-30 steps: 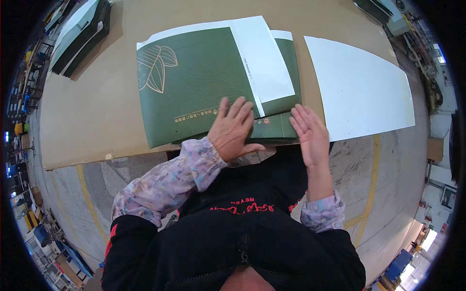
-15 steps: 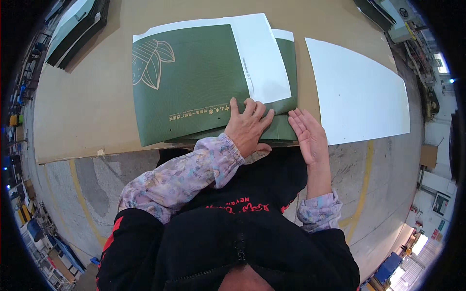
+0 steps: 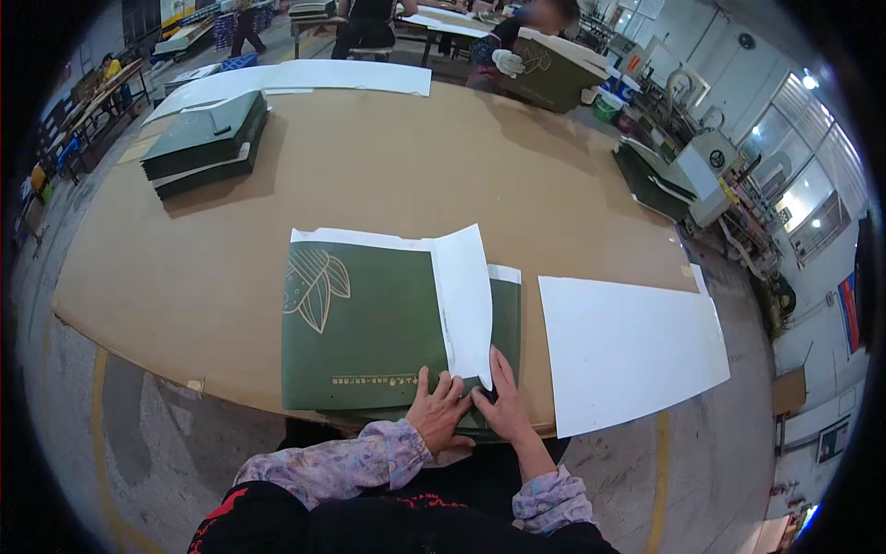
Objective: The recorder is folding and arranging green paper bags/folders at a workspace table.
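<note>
Nearest, both forearms are angled inward from the lower edge in flower-patterned sleeves. The left hand is laid palm down on the lower right of the green printed sheet, its fingers parted and bent; whether the sheet's edge is pinched by the tucked thumb cannot be told. The right hand is set just beside it, almost touching, with the fingers stretched away from the body and the thumb pointed toward the left hand. It is loosely opened, with no firm grip shown, and its fingertips are placed at the lower end of a white strip.

The printed sheet is laid face up near the front edge of the worktop, over a second green piece that is left partly uncovered at the right. So far, by the look of it, the two have been laid roughly in line and the strip turned back along the right side; its free end seems not to be lying quite flat, so that corner is judged unfinished. Whether anything has been stuck cannot be told.

To the right, a white sheet is left untouched. Farther off, dark green pieces are piled in a left stack and a right stack. Beyond the worktop, a similar green panel is held by a co-worker.
</note>
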Available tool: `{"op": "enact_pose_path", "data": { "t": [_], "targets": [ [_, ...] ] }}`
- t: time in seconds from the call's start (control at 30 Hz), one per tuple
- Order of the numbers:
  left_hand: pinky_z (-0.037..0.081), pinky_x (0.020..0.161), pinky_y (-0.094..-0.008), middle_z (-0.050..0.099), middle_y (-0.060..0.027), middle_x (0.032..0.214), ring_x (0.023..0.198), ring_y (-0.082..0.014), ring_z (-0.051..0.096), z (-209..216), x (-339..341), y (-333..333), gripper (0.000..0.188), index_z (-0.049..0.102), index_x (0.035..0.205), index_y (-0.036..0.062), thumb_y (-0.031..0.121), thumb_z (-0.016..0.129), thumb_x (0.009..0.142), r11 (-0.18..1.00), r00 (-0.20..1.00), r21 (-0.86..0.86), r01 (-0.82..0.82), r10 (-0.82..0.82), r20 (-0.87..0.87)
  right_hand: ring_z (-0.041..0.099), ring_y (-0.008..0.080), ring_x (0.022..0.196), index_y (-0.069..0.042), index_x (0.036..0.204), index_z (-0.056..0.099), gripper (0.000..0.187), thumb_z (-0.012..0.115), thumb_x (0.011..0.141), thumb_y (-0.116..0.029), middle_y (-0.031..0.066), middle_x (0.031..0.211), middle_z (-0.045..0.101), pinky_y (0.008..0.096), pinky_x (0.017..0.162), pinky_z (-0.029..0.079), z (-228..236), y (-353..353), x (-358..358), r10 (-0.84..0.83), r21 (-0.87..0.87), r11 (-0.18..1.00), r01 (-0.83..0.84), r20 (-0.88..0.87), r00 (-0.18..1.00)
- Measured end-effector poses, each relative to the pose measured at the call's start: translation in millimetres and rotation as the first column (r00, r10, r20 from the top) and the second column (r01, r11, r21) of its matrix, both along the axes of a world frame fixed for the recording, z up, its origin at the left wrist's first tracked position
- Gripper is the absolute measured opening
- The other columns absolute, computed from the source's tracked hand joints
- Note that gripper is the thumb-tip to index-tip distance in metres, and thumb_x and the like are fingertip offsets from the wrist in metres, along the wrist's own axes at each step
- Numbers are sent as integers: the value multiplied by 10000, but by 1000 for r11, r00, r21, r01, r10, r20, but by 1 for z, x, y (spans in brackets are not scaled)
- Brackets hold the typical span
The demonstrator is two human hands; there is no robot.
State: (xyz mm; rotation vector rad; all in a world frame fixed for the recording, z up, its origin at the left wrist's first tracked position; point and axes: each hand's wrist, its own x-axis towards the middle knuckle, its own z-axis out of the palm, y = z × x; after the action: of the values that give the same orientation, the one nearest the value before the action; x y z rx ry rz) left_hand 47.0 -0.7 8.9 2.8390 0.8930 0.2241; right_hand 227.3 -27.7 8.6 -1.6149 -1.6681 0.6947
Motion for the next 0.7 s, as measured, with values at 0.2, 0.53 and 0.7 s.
{"op": "enact_pose_path", "data": {
  "t": [0.2,0.53,0.7],
  "targets": [
    [202,1065,-661,422,-175,1278,1265,-366,347,0,2,8,848,489,1314,53,652,643,733,1000,999,-15,7,-7,37,177,334,1460,-77,1540,45,863,569,856,-28,197,1587,119,380,1162,239,4,23,4,145,3,989,-145,13,989],
    [497,869,-407,577,-156,1032,1015,-324,574,9,-33,-3,319,644,1059,15,154,747,792,970,728,-133,202,-58,683,227,394,1427,-8,1517,120,930,585,719,97,241,1561,148,406,1152,284,9,3,-11,183,120,970,-211,212,960],
    [534,685,-353,648,-120,878,753,-245,649,18,-52,-20,170,663,804,-7,128,638,904,700,647,-641,313,337,684,269,419,1407,34,1485,215,857,552,703,130,279,1525,228,419,1151,285,13,9,-20,169,213,951,-224,247,954]
  ]
}}
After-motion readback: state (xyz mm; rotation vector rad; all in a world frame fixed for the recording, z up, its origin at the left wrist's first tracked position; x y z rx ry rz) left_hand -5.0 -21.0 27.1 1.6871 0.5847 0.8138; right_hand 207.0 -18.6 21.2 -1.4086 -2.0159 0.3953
